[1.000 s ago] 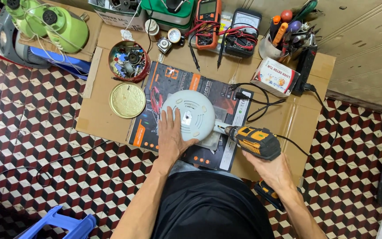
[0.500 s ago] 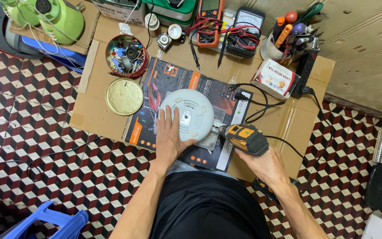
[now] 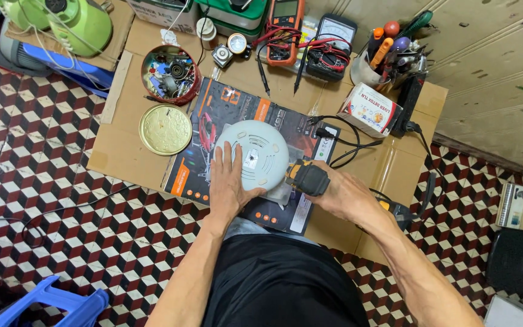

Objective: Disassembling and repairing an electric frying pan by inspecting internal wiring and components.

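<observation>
L hand (image 3: 228, 184) flat, fingers spread, pressing on the round white device (image 3: 252, 154), which lies on a dark printed box (image 3: 213, 121) atop the cardboard sheet (image 3: 122, 145). R hand (image 3: 343, 194) wrapped tight around black/yellow power screwdriver (image 3: 307, 177), tip at device's right edge. Gold lid (image 3: 165, 129) and red parts tin (image 3: 169, 74) well left of it.

left hand (image 3: 228, 184) on round device (image 3: 253, 154), right hand (image 3: 343, 195) gripping driver (image 3: 307, 177)
</observation>
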